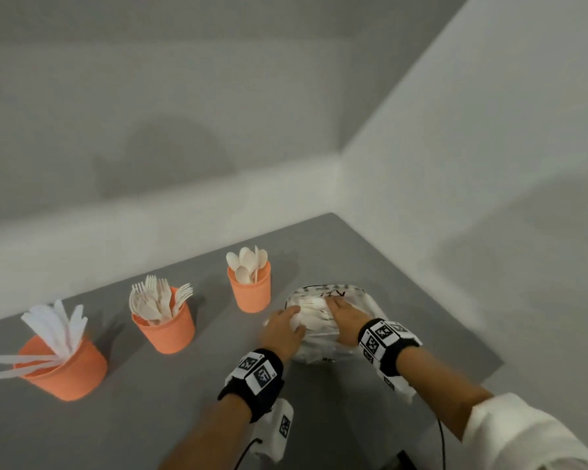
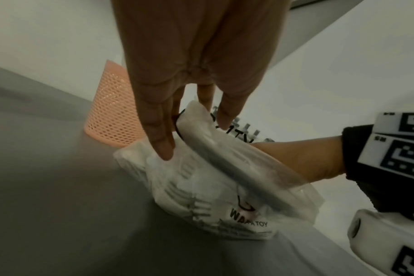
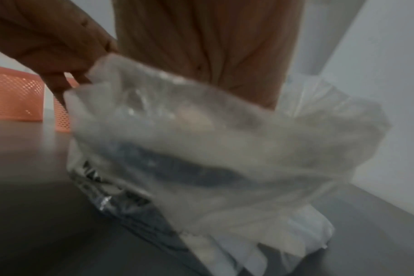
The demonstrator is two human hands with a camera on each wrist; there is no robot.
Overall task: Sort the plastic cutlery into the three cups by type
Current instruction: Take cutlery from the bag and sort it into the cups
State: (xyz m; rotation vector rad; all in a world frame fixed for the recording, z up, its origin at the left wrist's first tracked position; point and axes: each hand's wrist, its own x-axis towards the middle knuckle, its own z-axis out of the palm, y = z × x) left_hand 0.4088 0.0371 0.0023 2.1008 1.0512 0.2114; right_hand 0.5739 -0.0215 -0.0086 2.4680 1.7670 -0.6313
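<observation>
Both hands are on a clear plastic bag (image 1: 323,320) sitting on the grey table (image 1: 150,418), and the bag is right under and between them. The left hand (image 1: 280,330) is at the bag's left edge; in the left wrist view its fingers (image 2: 162,138) point down, fairly straight, with a fold of the plastic caught between them, so it looks like a light pinch on the bag's rim rather than a full fist. The right hand (image 1: 345,318) goes into the bag's mouth from the other side, just beside the left one. Its fingers are buried under the film and the right wrist view is pretty blurry, so I can't tell how far it's closed or whether it has anything. White cutlery (image 1: 311,308) shows through the plastic right at the fingertips of both hands. Off to the left of the left hand are the three orange cups: the spoon cup (image 1: 250,293) is nearest, just past the bag, then the fork cup (image 1: 165,330) further left, and the knife cup (image 1: 65,371) furthest out, well apart from both hands.
</observation>
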